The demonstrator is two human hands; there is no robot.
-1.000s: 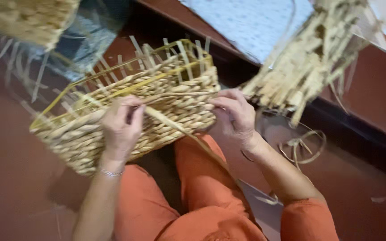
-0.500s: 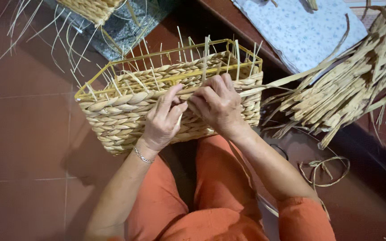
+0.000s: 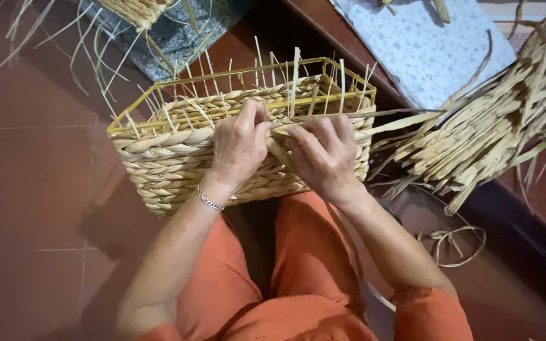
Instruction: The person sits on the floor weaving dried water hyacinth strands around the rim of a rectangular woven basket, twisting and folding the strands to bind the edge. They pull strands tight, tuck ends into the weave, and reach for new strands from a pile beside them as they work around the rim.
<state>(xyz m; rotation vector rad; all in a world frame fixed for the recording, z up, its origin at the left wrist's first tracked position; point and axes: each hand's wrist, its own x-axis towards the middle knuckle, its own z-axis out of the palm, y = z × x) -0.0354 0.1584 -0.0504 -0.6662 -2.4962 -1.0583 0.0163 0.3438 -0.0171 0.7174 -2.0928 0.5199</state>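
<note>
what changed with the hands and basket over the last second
The left hand and right hand drew closer together at the near top edge of the woven basket, both now pinching the flat strand there. The basket turned more level on the lap. The bundle of strips stayed put on the right.

The person wears orange clothes, with orange trousers over both legs and a short orange sleeve on the right arm, both forearms are bare, and a thin silver chain bracelet circles the left wrist.
</note>
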